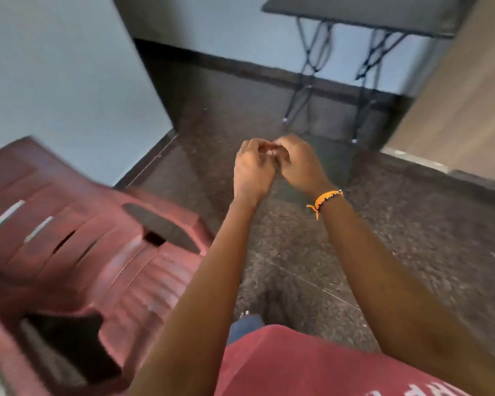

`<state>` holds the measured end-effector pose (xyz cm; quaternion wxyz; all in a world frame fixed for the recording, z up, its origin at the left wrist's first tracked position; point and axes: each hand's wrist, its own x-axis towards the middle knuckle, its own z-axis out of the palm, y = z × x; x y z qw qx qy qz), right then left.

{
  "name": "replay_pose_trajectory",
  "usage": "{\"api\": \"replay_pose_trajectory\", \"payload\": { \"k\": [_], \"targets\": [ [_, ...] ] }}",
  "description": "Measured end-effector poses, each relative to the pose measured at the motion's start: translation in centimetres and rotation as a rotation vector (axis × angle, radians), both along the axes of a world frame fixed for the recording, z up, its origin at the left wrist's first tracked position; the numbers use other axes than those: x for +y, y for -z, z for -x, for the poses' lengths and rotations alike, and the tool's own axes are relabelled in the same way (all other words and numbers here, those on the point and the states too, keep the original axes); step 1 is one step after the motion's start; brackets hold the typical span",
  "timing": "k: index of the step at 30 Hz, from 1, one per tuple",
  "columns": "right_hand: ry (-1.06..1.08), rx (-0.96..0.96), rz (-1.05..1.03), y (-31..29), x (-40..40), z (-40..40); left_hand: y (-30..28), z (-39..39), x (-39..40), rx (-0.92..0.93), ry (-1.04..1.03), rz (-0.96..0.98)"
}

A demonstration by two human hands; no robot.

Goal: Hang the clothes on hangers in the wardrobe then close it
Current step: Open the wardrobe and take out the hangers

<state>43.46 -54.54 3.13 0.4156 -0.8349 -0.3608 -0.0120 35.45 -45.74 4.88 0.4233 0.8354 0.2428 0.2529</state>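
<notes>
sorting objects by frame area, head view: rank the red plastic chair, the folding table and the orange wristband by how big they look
1. red plastic chair, though being closest inflates it
2. folding table, partly cut off
3. orange wristband

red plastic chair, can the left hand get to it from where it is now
Probably yes. The red plastic chair stands just left of the left hand, with nothing between them; that hand is curled against the right hand, apparently holding nothing.
</notes>
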Motion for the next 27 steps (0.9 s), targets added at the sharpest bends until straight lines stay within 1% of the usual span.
{"api": "replay_pose_trajectory", "payload": {
  "k": [6, 11, 16, 22, 25, 27],
  "targets": [
    [0.305, -0.008, -0.024, -1.0, -12.3, -8.4, -0.1, -12.2, -10.1, -0.06, 0.335, -0.044],
    [0.519, -0.052, -0.003, -1.4, -21.6, -16.3, -0.2, -23.1, -18.5, -0.106, 0.532, -0.041],
    [0.736, -0.074, -0.041, -3.3, -30.7, -24.7, -2.3, -34.0, -27.2, -0.137, 0.725, -0.037],
    [0.897, -0.12, -0.061, -4.9, -41.0, -33.8, -3.4, -45.2, -37.5, -0.145, 0.852, -0.08],
    [0.93, -0.126, -0.057, -4.7, -46.0, -38.8, -3.0, -50.6, -42.4, -0.172, 0.878, -0.072],
    [0.916, -0.142, -0.054, -4.8, -49.4, -42.3, -2.9, -54.3, -45.8, -0.174, 0.891, -0.046]
  ]
}}
